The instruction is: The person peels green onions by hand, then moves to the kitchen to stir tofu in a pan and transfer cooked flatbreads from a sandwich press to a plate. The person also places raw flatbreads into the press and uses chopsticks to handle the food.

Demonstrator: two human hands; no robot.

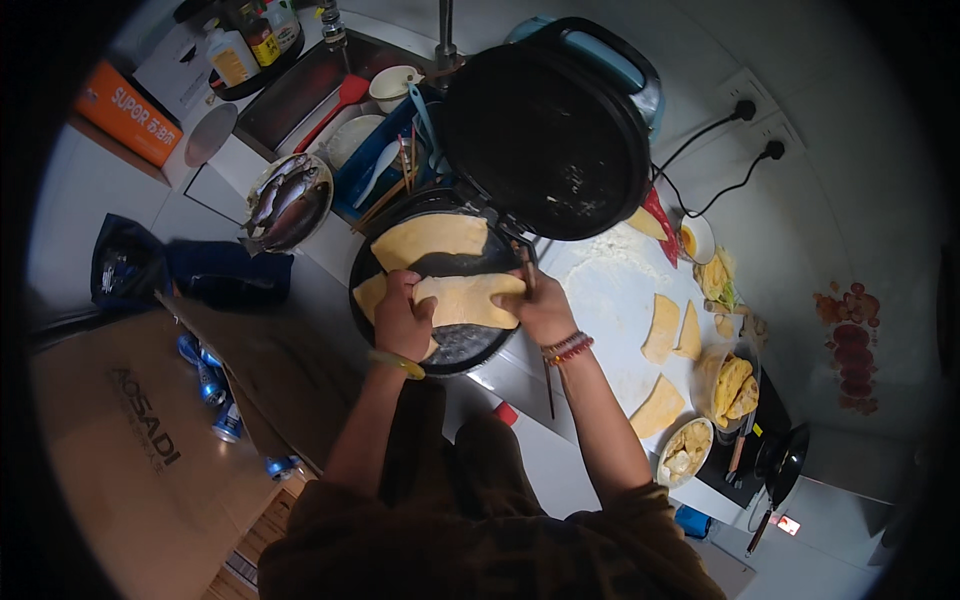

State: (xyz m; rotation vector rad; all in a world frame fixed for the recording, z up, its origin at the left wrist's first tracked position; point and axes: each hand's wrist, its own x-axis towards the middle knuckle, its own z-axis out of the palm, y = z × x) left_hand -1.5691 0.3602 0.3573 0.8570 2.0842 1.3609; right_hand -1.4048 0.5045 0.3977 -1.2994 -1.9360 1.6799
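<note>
Between my two hands a flat rectangular piece of dough (466, 300) is stretched above the lower plate of an electric griddle (472, 346). My left hand (403, 319) pinches its left end. The right end is between the thumb and fingers of my right hand (546, 309), which also has thin brown sticks, probably chopsticks (552, 390), running through its grip. Another dough piece (429, 238) lies flat on the plate's far side. Part of a further piece (367, 296) shows at the left, largely hidden by my left hand. The griddle's black lid (547, 142) stands raised.
To the right, several cut dough pieces (660, 405) lie on a floured white work surface (600, 330), near a bowl of pale chunks (685, 452). A plate of whole fish (289, 202) is left of the griddle, beside a blue rack (360, 180). Power cords (694, 214) run behind.
</note>
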